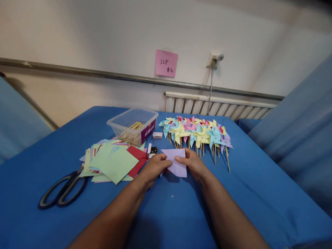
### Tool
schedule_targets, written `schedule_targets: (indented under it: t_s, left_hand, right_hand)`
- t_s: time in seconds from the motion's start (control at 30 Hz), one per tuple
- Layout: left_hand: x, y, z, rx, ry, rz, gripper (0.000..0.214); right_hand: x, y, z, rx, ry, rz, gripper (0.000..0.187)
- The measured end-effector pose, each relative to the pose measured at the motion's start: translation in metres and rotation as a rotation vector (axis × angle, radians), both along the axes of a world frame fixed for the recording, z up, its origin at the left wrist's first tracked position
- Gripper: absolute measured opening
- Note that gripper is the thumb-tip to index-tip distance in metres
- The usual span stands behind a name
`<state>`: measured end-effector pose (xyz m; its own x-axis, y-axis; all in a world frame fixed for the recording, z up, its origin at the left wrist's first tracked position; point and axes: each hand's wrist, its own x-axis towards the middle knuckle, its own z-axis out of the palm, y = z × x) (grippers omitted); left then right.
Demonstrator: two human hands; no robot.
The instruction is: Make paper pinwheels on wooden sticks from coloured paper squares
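A sheet of light purple paper (178,167) with crease lines is held up between both hands, above the blue cloth. My left hand (156,167) pinches its left side, thumb on top. At the right side, my right hand (192,162) grips the paper with its thumb pressed on the face and the fingers behind. Just beyond the left hand sit a small dark-and-white object (153,150), partly hidden, and a small box (157,135). A pile of coloured paper squares (111,160) lies to the left, pale green and red sheets uppermost.
Black-handled scissors (63,188) lie at the left, blades under the paper pile. Behind it stands a clear plastic tub (121,121) holding wooden sticks. Several finished paper pinwheels (197,133) on sticks lie at the back right. A radiator (220,105) and wall bound the blue-covered table (246,193).
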<state>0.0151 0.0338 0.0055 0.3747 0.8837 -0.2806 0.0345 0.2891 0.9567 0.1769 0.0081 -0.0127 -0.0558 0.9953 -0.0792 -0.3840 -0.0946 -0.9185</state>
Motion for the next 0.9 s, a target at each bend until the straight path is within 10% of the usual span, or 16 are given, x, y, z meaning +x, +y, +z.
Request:
schedule_targets:
  t_s: [0.2,0.37,0.9]
  left_hand:
    - [-0.002,0.0,-0.001,0.1,0.079,-0.085,0.005]
    - [0.003,0.001,-0.005,0.158,0.065,0.092,0.011]
    - [0.016,-0.013,-0.004,-0.268,-0.445,0.225,0.029]
  right_hand:
    - [-0.007,-0.002,-0.001,-0.032,-0.07,-0.017,0.045]
    - [-0.02,0.0,-0.004,-0.005,-0.002,-0.199,0.038]
    - [-0.039,-0.003,-0.009,0.074,0.1,-0.476,0.03]
